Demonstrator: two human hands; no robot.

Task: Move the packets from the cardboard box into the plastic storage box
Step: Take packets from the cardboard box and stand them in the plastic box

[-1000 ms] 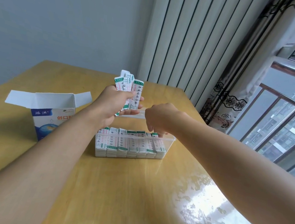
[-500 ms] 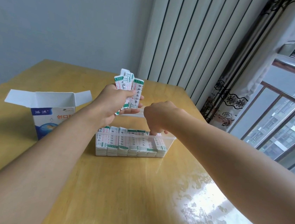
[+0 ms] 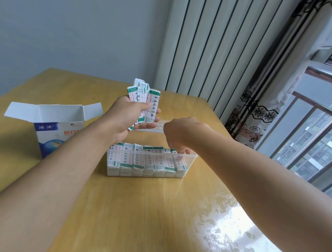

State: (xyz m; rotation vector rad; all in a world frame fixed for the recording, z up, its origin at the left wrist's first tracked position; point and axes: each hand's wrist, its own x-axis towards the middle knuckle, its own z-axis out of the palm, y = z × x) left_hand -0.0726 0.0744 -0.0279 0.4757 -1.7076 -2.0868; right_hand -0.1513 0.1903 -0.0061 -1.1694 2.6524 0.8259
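Observation:
A clear plastic storage box stands mid-table, filled with rows of white and green packets. My left hand holds a fan of several packets upright above the box's far left side. My right hand reaches down into the box's right end, fingers curled among the packets there; whether it grips one is hidden. The open white and blue cardboard box stands to the left, flaps up, partly behind my left forearm.
A wooden table carries everything, with glare on its right front part. A striped curtain and a patterned drape hang behind. A window with railings is at the right.
My right hand has sunk slightly lower into the right end of the storage box. My left hand keeps the fan of packets in about the same place.

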